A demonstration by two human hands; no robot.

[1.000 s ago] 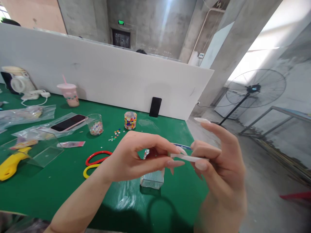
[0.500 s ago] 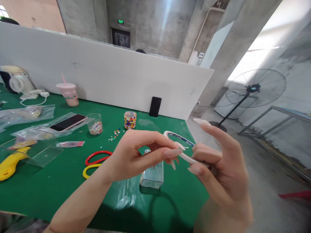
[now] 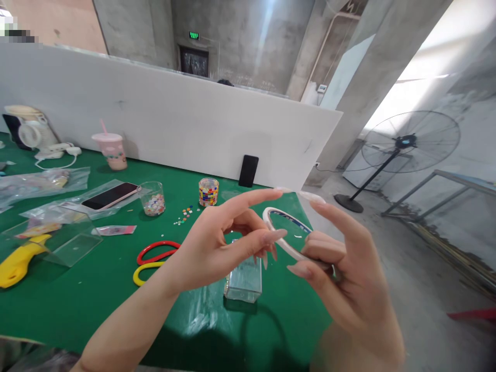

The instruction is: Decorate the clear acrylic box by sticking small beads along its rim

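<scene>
The tape roll (image 3: pixel 291 251), a white ring with a blue inner face, is held up tilted above the right part of the table (image 3: pixel 127 320), between the two hands. The right hand (image 3: pixel 349 268) has it by its near right edge, with the lower fingers curled round it, the thumb just under the rim and the index finger raised clear. The left hand (image 3: pixel 211 245) has changed most: half a second ago its thumb and index finger were pinched together at the rim, and now they stand wide apart, the index finger stretched up close to the right one's tip. The left thumb lies at or just beside the rim; whether it touches, I cannot tell. No strip of tape shows between the hands, so the work at the rim seems to be between two grips, with nothing peeled away so far. A white scrap (image 3: pixel 297 236) shows through the ring. Under the left hand is a clear box (image 3: pixel 244 289), with scissors (image 3: pixel 160 243) partly hidden behind the wrist. Farther back are a mosaic jar (image 3: pixel 208 194), loose tiles (image 3: pixel 183 217) and a cup of pieces (image 3: pixel 154 204); a black phone (image 3: pixel 248 170) leans against the white board (image 3: pixel 174 119).
</scene>
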